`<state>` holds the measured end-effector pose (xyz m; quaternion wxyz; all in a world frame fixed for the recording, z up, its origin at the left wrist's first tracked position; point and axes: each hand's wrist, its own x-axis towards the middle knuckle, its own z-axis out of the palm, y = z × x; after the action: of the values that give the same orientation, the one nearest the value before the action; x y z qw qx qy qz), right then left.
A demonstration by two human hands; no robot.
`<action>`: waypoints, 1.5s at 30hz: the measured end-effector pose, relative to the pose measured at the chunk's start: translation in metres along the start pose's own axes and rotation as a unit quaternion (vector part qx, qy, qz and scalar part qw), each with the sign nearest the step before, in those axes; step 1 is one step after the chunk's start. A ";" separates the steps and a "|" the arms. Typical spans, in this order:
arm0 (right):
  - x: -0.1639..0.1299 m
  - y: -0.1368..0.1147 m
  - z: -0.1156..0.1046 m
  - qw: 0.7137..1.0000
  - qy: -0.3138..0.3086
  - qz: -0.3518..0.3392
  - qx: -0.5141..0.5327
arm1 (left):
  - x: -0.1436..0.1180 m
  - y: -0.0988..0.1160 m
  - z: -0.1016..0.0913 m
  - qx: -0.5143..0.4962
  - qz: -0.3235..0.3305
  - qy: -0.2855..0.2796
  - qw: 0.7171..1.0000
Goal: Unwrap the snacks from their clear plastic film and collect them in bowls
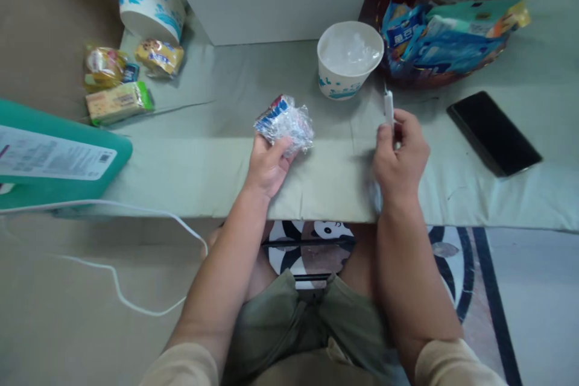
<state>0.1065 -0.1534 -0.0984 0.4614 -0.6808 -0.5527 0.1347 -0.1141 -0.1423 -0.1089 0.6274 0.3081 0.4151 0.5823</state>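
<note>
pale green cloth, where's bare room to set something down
Bare cloth lies between the left hand and right hand, and in front of the white box, between the wrapped snacks and middle cup. Crowded: around those snacks, and between that cup and the snack basket.

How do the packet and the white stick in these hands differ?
The packet has crinkly clear wrap with blue and red print; the stick is mostly white. The packet is bulky, the stick slim and straight. The left hand holds the packet, the right hand the stick. Both are held one-handed.
</note>
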 end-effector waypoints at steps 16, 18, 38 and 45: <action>-0.015 -0.063 0.012 0.956 -0.288 -0.029 0.040 | -0.002 -0.005 -0.006 0.037 0.036 0.014 0.999; -0.016 -0.062 0.008 0.946 -0.322 -0.022 0.023 | -0.002 0.006 -0.008 0.016 0.025 0.039 0.999; -0.005 -0.005 0.002 0.988 0.022 -0.060 -0.138 | -0.027 0.021 -0.022 0.368 0.249 0.057 0.894; -0.025 -0.031 0.030 0.975 -0.178 -0.132 0.020 | -0.018 0.022 -0.041 0.440 0.239 0.108 0.859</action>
<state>0.0572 -0.1626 -0.0985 0.3829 -0.5576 -0.7079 0.2033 -0.1604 -0.1612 -0.1061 0.2194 0.5773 0.6065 0.5008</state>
